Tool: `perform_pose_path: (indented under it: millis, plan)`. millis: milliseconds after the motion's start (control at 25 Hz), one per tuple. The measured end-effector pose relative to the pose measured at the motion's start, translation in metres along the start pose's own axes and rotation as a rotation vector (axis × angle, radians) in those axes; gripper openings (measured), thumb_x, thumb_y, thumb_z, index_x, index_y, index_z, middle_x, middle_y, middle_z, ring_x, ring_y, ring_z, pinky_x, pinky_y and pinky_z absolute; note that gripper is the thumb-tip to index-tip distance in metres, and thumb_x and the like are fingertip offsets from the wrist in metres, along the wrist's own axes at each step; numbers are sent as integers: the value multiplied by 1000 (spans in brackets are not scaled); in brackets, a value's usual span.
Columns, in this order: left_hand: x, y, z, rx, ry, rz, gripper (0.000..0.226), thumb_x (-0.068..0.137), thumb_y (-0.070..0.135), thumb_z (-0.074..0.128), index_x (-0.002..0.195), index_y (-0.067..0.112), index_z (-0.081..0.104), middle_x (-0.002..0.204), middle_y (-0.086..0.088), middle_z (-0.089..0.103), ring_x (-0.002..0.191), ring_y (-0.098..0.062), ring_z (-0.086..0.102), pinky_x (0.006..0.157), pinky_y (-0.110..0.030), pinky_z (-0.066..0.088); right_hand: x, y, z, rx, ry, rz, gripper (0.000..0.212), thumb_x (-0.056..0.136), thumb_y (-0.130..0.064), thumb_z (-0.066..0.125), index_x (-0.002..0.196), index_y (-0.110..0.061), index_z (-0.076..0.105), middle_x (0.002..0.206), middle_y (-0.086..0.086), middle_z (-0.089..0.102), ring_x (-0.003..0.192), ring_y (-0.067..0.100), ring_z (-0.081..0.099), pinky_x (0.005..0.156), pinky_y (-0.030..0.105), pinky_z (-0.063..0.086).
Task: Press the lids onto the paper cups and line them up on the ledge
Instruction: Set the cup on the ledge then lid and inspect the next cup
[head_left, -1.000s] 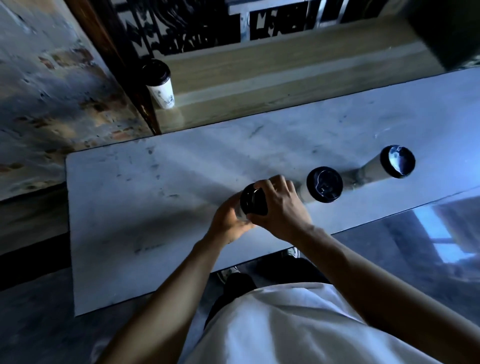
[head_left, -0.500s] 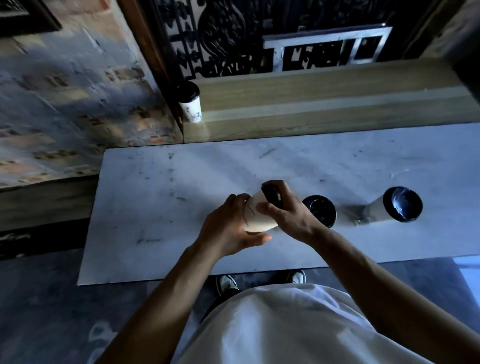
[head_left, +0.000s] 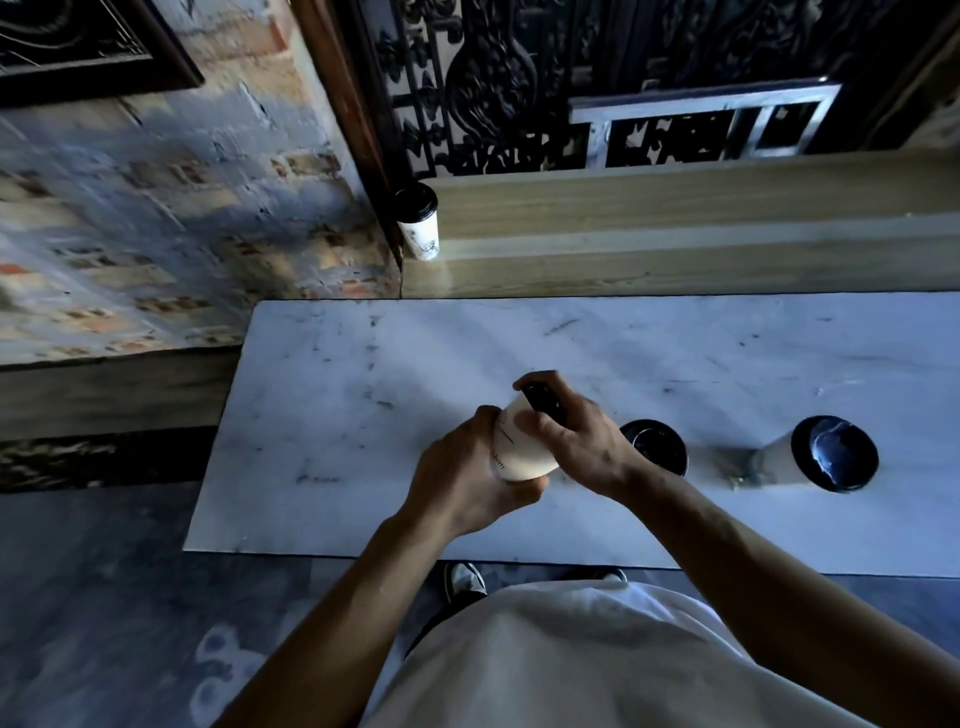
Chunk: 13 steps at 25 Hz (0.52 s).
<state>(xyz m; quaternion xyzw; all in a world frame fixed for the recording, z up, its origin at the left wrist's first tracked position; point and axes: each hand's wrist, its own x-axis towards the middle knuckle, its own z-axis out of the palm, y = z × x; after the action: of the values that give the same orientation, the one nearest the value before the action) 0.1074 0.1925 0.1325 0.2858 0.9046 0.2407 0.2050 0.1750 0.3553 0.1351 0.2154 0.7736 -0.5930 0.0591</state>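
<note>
A white paper cup (head_left: 519, 447) is lifted off the marble table (head_left: 363, 364), tilted away from me. My left hand (head_left: 462, 478) grips its body from the left. My right hand (head_left: 576, 441) curls over its black lid (head_left: 543, 397) at the top. Two more white cups with black lids stand on the table to the right, one (head_left: 653, 447) just behind my right wrist, the other (head_left: 831, 453) farther right. A fourth lidded cup (head_left: 418, 223) stands at the left end of the wooden ledge (head_left: 675, 260).
A brick wall is on the left, and a dark ornate iron grille rises behind the ledge. The table's front edge runs just above my shoes and the stone floor.
Both hands have raised the cup off the table and tipped it away from me. The camera view has shifted so the ledge and its cup sit lower in frame.
</note>
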Motion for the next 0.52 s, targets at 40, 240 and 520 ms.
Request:
perform_pose_path:
  millis: [40, 240, 520]
  plan:
    - [0, 2, 0, -1, 13, 3, 63, 68, 62, 75, 115, 27, 51, 103, 8, 73, 93, -20, 71, 75, -32, 57, 0, -1, 0, 26, 11, -1, 40, 87, -56, 52, 121, -36, 57, 116, -4, 67, 104, 17, 63, 80, 31, 50]
    - [11, 11, -5, 47, 41, 48, 64, 68, 58, 77, 115, 23, 52, 106, 5, 74, 93, -24, 72, 75, -34, 58, 8, -2, 0, 203, 55, 16, 41, 95, -62, 36, 113, -40, 66, 117, -7, 68, 115, 23, 62, 100, 46, 50]
    - [8, 7, 7, -171, -47, -66, 68, 67, 65, 77, 117, 28, 50, 102, 9, 72, 90, -16, 69, 74, -35, 59, 14, -9, -9, 118, -56, 83, 49, 93, -69, 40, 125, -41, 64, 119, -15, 69, 115, 6, 61, 100, 31, 47]
